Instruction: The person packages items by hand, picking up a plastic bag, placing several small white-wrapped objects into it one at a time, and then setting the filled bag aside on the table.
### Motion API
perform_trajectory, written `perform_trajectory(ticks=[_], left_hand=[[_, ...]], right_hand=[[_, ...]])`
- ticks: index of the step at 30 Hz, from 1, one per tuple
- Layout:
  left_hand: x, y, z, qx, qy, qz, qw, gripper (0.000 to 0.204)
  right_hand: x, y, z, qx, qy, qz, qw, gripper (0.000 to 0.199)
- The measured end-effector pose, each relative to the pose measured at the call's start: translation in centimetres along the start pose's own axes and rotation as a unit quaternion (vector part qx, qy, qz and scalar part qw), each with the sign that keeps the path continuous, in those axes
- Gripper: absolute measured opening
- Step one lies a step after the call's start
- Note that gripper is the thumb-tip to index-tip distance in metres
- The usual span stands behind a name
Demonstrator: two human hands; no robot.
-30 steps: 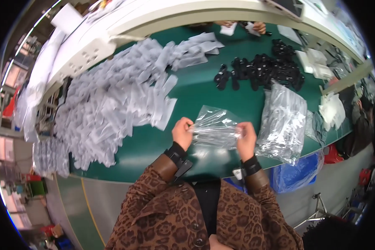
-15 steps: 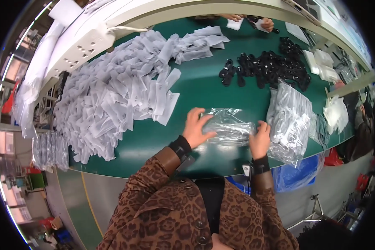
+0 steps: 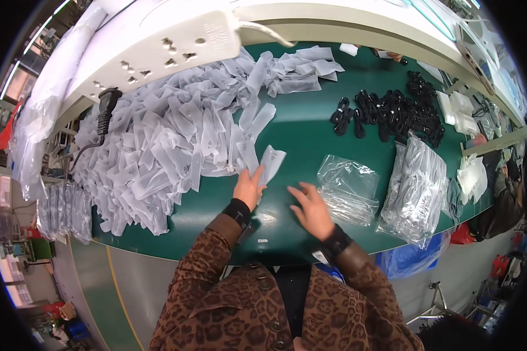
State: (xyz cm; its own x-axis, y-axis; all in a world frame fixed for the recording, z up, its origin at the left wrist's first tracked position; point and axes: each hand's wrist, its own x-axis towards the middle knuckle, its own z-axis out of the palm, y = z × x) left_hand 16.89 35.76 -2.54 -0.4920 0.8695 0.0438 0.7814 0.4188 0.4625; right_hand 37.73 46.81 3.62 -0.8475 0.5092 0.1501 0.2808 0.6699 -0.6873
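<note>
My left hand is closed on the lower end of a frosted plastic pouch at the right edge of a large heap of similar pouches. Held over the green table, my right hand has its fingers apart and nothing in them. Just beyond it lies a clear plastic bag, flat on the table and wrinkled along its nearer part. Further right is a bulky clear bag of packed pouches.
Bundled black cables lie at the far right of the table. A white power strip with a black plug runs along the shelf at the upper left. Below the table's right edge sits a blue bin.
Both hands have let go of the clear bag, which now lies flat. My left hand has moved left and taken hold of a frosted pouch. My right hand has shifted left. The view has shifted.
</note>
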Motion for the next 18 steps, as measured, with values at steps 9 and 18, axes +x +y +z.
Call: perform_trajectory(ticks=[9,18], left_hand=[[-5.5,0.6,2.1,-0.162,0.061,0.041,0.984,0.055],[-10.5,0.8,-3.1,-0.292,-0.004,0.034,0.956,0.052]], right_hand=[[8.8,-2.1,8.2,-0.088,-0.036,0.025,0.995,0.030],[7.9,0.1,9.8,-0.112,-0.071,0.065,0.989,0.041]])
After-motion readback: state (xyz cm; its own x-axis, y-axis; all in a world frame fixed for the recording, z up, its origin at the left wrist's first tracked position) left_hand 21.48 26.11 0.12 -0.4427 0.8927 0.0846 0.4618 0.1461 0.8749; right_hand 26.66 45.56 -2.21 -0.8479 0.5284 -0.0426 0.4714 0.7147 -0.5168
